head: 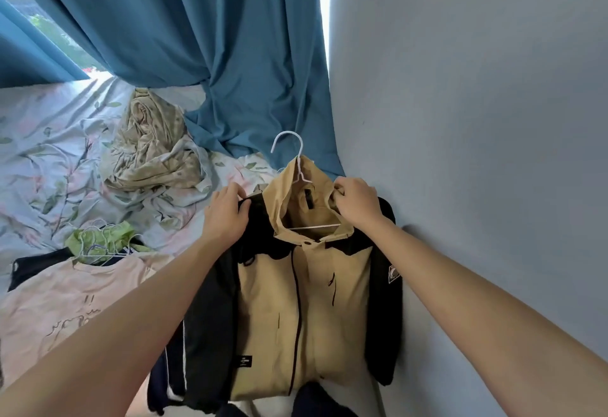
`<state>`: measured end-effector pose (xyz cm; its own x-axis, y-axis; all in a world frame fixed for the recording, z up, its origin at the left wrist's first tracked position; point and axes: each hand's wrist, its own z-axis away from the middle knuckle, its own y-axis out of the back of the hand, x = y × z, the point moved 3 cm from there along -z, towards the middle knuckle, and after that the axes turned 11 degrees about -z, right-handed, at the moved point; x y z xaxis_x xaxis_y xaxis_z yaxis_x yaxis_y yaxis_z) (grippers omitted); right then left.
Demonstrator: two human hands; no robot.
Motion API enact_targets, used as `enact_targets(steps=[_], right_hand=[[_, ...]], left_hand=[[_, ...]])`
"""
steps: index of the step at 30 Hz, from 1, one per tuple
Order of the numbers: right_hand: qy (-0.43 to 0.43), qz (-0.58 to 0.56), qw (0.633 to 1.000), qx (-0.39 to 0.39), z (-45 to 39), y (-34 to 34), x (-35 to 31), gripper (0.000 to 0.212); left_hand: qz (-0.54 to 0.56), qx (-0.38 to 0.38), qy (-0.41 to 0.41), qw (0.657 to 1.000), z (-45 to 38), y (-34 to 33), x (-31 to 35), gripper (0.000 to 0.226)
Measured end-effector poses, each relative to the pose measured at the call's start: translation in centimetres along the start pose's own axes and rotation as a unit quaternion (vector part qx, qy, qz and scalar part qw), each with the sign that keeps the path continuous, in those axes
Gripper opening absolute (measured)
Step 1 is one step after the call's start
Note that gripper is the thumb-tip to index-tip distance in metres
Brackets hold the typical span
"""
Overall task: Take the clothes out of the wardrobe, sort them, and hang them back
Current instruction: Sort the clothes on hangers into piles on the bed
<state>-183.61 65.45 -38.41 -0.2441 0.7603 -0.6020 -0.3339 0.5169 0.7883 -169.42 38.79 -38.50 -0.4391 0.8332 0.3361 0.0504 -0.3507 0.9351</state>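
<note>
Tan-and-black jacket (pixel 306 301) hangs at lower centre of frame on a white hanger (pixel 297 166), long axis vertical, hook up and above both hands. Left hand (pixel 227 216) pinches the black shoulder; right hand (pixel 357 204) grips the collar, nearer the hook. Judgement: the shoulders need seating on the hanger, right hand best placed to take the hook

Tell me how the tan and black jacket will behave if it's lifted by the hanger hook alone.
The tan and black jacket looks soft and floppy: its sleeves drape limp. It would probably sag and swing from the thin white wire hanger. It may slide off, since the left hand and right hand grip the shoulder and collar, apparently seating it.
</note>
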Motion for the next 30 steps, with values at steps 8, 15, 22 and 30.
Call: enact_targets(steps=[8,15,22,30], right_hand=[[0.016,0.025,0.997,-0.078,-10.2,-9.0,6.9,0.022],[0.061,0.098,0.988,-0.098,-8.4,-13.4,6.2,0.030],[0.086,0.033,0.978,-0.185,-3.2,-17.4,1.6,0.045],[0.138,0.004,0.953,-0.269,1.6,-21.8,-7.9,0.047]], left_hand=[[0.015,-0.078,0.016,0.997,-0.9,-7.3,-2.0,0.028],[-0.002,-0.131,0.069,0.989,2.7,-9.6,-5.2,0.035],[-0.040,-0.112,0.110,0.987,5.0,-6.8,-8.9,0.037],[-0.057,-0.100,0.186,0.976,11.4,-2.1,-16.0,0.039]])
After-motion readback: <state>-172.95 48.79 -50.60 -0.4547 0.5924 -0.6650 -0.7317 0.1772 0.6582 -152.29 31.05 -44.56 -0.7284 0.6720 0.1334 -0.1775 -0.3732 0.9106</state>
